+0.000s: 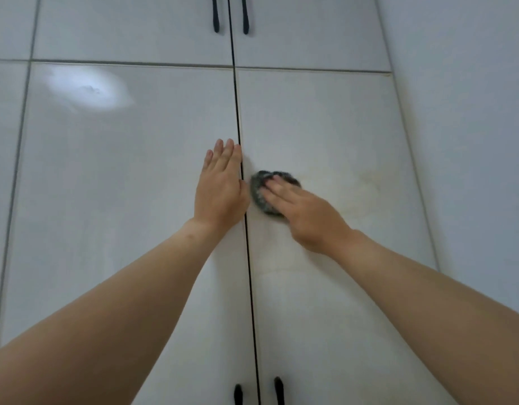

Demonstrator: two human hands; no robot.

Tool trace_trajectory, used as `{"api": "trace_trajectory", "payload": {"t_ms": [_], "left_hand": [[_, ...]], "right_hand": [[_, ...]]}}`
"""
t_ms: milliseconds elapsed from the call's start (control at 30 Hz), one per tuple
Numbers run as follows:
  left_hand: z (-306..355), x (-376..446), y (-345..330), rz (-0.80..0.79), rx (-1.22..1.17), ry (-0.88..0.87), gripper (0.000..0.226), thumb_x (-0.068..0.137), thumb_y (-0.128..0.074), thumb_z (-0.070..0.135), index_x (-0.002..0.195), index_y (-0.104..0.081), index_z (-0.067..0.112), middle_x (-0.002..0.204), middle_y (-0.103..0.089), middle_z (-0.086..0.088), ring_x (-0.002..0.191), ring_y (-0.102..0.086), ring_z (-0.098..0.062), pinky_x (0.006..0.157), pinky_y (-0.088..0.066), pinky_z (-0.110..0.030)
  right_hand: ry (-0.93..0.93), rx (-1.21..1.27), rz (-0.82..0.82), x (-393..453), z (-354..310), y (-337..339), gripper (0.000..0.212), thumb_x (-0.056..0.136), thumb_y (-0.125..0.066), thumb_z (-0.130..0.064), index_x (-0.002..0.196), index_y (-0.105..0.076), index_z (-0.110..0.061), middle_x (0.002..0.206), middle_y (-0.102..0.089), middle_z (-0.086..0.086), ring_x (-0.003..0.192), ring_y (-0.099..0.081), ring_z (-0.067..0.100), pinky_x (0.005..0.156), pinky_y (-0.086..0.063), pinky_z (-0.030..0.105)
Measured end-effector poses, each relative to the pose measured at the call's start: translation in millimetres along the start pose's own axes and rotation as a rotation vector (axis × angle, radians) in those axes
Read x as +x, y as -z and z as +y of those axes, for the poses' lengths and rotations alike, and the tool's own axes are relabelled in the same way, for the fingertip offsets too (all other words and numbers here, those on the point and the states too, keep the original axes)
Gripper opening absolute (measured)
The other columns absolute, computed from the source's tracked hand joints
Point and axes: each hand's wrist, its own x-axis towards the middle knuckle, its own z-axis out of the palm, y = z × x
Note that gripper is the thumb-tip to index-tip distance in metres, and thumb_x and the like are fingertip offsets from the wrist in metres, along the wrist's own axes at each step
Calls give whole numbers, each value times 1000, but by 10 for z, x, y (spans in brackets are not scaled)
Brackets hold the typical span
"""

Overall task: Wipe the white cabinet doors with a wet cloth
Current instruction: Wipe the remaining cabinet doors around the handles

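Two tall white cabinet doors fill the view, split by a dark vertical gap. My left hand [220, 185] lies flat with straight fingers on the left door [121, 185], right beside the gap. My right hand [305, 214] presses a small dark grey cloth [259, 187] against the right door [340, 141] with straight fingers; the cloth is bunched and partly hidden under the fingers. Faint yellowish smears show on the right door to the right of the cloth.
Black handles [216, 16] hang on the upper pair of doors above a horizontal seam. Two more black handles [278, 390] show at the bottom edge. A plain white wall [471, 112] runs along the right. More white panels stand at the left.
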Motion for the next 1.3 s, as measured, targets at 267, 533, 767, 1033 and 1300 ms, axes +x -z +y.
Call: {"api": "trace_trajectory", "payload": {"t_ms": [267, 533, 767, 1033, 1300], "left_hand": [[338, 165, -85, -63, -11, -45, 67, 87, -29, 13, 152, -30, -2, 160, -28, -19, 152, -18, -29, 126, -7, -36], [485, 158, -332, -74, 109, 30, 77, 85, -25, 33, 151, -29, -7, 159, -27, -25, 151, -18, -34, 126, -10, -40], [498, 148, -398, -12, 130, 27, 75, 84, -28, 31, 147, -35, -9, 154, -34, -28, 148, -26, -38, 124, -17, -44], [478, 140, -394, -4, 145, 9, 72, 83, -31, 24, 146, -36, -10, 154, -35, -28, 147, -28, -39, 124, -18, -45], [490, 146, -396, -3, 123, 24, 76, 82, -20, 27, 148, -35, -9, 156, -34, -25, 149, -26, -36, 125, -15, -42]], "right_hand": [[-277, 63, 10, 283, 52, 169, 60, 93, -32, -6, 153, -28, -10, 161, -20, 9, 150, -14, 24, 119, -15, 30], [-1002, 17, 111, -299, 1072, 413, 66, 93, -36, -3, 155, -14, -8, 163, -10, 8, 150, -9, 24, 121, -17, 40], [-396, 51, 78, -429, 792, 253, 68, 88, -37, 6, 153, -27, -12, 162, -17, 3, 150, -12, 18, 120, -15, 29], [-917, -8, 102, -427, 1271, 446, 67, 94, -38, -2, 156, -14, -8, 164, -7, 9, 151, -5, 22, 121, -7, 35], [-862, 2, 95, -659, 1396, 413, 65, 94, -37, -1, 155, -18, -11, 163, -11, 8, 150, -11, 26, 122, -12, 38]]}}
